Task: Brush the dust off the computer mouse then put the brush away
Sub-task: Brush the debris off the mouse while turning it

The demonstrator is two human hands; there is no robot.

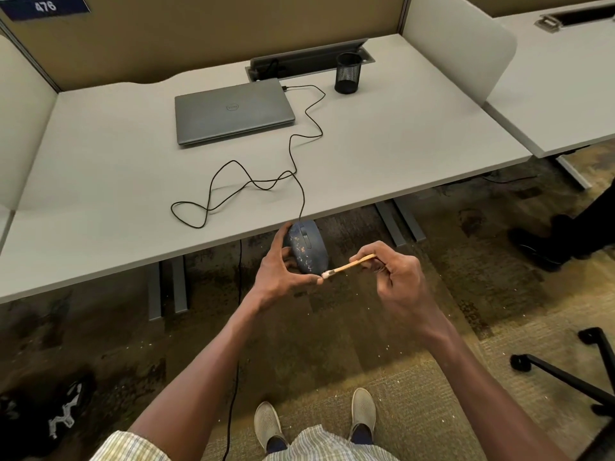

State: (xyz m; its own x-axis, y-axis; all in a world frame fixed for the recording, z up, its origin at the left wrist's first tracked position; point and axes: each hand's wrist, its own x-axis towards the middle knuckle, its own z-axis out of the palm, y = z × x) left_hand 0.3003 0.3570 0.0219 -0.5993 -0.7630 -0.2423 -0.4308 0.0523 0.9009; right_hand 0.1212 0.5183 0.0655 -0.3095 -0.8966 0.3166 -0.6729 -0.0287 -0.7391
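Note:
My left hand (283,274) grips a dark blue wired computer mouse (307,249) from its left side and holds it in the air just off the front edge of the desk. Pale specks of dust cover the mouse's top. My right hand (394,277) pinches a small brush with a wooden handle (352,265). The brush's white bristle tip touches the near end of the mouse. The mouse cable (293,154) runs in loops across the desk to the laptop.
A closed grey laptop (233,113) lies on the white desk (100,161). A black mesh pen cup (347,73) stands at the back right beside a cable tray. A chair base (572,377) and another person's shoe (539,247) are on the right.

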